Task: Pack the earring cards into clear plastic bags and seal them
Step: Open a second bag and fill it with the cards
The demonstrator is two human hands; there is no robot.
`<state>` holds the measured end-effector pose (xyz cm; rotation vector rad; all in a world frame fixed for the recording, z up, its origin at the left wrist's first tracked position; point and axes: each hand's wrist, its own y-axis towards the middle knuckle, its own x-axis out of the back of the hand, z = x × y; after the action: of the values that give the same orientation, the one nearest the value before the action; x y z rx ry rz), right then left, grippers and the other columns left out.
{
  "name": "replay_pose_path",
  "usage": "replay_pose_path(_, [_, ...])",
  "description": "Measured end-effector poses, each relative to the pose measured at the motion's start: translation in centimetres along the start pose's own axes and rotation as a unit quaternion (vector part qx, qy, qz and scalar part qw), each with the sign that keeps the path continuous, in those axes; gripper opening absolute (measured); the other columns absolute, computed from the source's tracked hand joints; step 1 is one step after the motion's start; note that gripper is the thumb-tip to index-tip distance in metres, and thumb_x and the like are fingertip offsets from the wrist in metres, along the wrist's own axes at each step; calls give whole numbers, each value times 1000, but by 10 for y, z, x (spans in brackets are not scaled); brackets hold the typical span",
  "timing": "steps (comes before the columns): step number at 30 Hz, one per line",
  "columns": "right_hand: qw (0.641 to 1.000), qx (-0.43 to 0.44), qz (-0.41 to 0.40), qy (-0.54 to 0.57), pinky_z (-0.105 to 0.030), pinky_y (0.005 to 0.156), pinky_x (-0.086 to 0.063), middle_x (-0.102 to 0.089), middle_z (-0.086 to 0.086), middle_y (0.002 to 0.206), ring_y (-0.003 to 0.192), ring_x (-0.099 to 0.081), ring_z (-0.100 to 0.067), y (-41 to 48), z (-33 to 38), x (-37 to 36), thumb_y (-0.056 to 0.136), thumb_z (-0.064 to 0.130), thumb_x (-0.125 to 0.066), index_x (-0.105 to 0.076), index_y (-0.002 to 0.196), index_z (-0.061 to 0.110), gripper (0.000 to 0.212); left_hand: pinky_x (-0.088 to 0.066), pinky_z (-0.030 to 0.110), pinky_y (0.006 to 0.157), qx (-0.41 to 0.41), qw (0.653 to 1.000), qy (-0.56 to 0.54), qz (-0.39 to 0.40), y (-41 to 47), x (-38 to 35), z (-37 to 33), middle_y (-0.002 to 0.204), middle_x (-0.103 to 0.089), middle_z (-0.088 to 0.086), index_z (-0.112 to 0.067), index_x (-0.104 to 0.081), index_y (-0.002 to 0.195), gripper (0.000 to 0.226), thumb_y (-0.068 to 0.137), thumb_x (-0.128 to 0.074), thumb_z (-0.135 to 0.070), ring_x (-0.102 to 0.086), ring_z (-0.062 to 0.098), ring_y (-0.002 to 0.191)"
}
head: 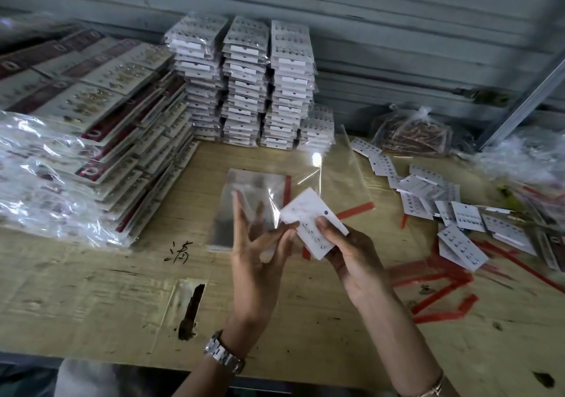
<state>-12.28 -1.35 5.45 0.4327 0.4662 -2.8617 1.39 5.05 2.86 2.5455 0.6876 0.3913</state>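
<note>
R hand pinches earring card above tabletop centre. L hand thumb nips clear bag, other fingers spread. Card prob. light, stiff: grip edges, off studs. Bag limp, slick.

Over the cardboard-covered counter, the left hand holds a clear plastic bag while the right hand pinches a white earring card at its edge. Loose earring cards lie right, and stacks of bagged cards stand behind.
</note>
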Motion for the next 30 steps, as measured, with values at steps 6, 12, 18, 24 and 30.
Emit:
replay_pose_path(6, [999,21,-29,-31,-27,73,-58,-77,-9,92,85,-73,-18,-6,2,-5,57,37,-83,-80,83,12,36,-56,27,61,35,984,-174,-28,1,-3,-9,99,-67,9,-16,-49,124,24,103,-44,-5,-67,17,74])
replay_pose_path(12, [995,70,-18,-69,-30,80,-59,-77,-11,95,91,-73,-23,-12,1,-5,70,31,-81,-78,93,10,30,-60,36,72,215,917,-324,-93,9,-4,-9,96,-74,6,-15,-19,151,76,90,-64,-7,-72,24,89])
replay_pose_path(18, [987,135,-23,-79,-26,69,-56,-77,-12,92,87,-74,-24,-15,0,-8,80,24,-79,-77,97,11,21,-56,41,72,343,877,-335,-30,9,-3,-4,100,-68,34,3,-62,123,57,74,-74,-24,-61,35,83])
replay_pose_path(24, [986,150,-10,-76,-33,72,-61,-76,-11,96,90,-74,-27,-17,-3,-10,84,18,-77,-76,102,11,20,-61,31,68,332,883,-330,29,10,1,2,95,-75,17,4,-66,111,46,73,-75,-21,-72,23,77])
replay_pose_path(30, [984,112,64,-120,-29,70,-57,-76,-13,93,88,-74,-27,-20,4,-5,84,27,-76,-77,98,10,22,-59,38,81,309,870,-370,107,17,20,3,99,-69,18,5,-60,106,38,88,-65,-27,-68,29,88])
